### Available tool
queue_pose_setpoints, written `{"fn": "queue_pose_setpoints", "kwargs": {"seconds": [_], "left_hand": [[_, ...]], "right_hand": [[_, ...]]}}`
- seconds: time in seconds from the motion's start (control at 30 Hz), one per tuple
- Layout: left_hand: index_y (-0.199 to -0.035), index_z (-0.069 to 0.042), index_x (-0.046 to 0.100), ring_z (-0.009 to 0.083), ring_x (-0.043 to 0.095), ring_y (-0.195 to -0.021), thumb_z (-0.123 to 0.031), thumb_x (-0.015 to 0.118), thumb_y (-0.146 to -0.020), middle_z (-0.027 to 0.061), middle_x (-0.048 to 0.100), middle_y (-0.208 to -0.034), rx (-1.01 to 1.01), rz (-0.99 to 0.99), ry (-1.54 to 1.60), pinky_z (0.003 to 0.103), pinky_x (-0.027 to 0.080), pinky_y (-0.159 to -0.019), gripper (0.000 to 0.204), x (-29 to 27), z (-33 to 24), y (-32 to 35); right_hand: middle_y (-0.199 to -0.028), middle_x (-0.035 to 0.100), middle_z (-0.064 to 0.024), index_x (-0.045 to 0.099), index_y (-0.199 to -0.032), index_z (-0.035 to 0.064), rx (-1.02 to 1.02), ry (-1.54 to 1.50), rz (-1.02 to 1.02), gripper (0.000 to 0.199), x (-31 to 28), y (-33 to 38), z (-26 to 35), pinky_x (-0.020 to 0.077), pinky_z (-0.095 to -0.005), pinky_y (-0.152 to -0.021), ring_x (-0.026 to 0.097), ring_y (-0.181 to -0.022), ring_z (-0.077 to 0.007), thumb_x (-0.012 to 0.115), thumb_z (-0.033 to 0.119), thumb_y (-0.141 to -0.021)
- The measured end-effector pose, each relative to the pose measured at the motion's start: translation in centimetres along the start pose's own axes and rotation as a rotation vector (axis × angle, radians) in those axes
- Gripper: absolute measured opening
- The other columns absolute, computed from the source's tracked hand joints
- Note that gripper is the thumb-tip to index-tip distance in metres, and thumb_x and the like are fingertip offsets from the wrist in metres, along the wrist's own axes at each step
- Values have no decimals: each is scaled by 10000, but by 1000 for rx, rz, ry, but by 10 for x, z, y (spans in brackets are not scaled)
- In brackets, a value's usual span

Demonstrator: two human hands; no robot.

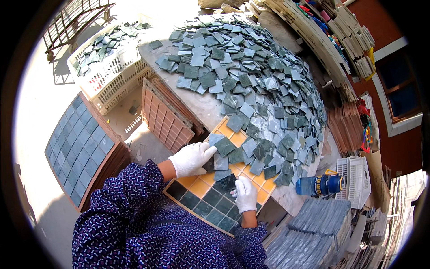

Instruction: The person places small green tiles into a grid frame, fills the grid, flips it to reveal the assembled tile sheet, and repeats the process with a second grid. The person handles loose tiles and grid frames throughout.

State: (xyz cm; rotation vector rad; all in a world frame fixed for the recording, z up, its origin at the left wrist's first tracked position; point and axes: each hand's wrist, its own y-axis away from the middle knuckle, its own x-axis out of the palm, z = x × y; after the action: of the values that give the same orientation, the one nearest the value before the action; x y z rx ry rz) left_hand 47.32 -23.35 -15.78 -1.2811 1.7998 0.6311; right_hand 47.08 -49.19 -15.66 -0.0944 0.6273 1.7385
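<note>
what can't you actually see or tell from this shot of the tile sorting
- Head view: right hand covers the lower edge of the dark tile, so its grip is unclear.
- Left hand hides the tiles under its fingers.
- The tile pile buries much of the orange grid tray.
- The blue bottle markings are too small to make out.
- The stacks at right are bent and cut off by the fisheye rim.

Bright sunlight falls on a pale concrete floor [38, 121] outdoors. A red wall [380, 27] with a white-framed window [401, 92] stands at the right, and wooden shelves [331, 40] stacked with boards run along it. A metal rack [74, 18] casts its shadow at upper left.
</note>
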Motion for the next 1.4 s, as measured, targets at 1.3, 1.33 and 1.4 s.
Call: {"fn": "queue_pose_setpoints", "kwargs": {"seconds": [1.3, 1.33, 1.4], "left_hand": [[-1160, -63, 556, 331, 517, -1111, -104, 707, -732, 138, 520, -1182, 102, 88, 168, 405, 447, -950, 456, 2, 15, 73], [-1159, -63, 558, 332, 517, -1112, -102, 706, -732, 138, 521, -1183, 95, 72, 181, 405, 446, -950, 453, 1, 14, 74], [-1156, -63, 563, 333, 515, -1113, -98, 704, -732, 137, 523, -1183, 76, 37, 206, 406, 443, -951, 448, 0, 11, 77]], "right_hand": [[-966, 668, -166, 630, -1098, 38, -561, 407, 1, 279, 53, 27, 5, 514, -375, -762, 650, -856, -329, 593, 114, -832], [-955, 672, -165, 636, -1090, 36, -561, 409, -47, 263, 56, 26, 0, 514, -379, -762, 652, -851, -333, 589, 111, -842], [-985, 655, -153, 647, -1083, 49, -496, 403, -84, 252, 59, 24, 1, 503, -383, -794, 635, -900, -329, 602, 104, -841]]}}
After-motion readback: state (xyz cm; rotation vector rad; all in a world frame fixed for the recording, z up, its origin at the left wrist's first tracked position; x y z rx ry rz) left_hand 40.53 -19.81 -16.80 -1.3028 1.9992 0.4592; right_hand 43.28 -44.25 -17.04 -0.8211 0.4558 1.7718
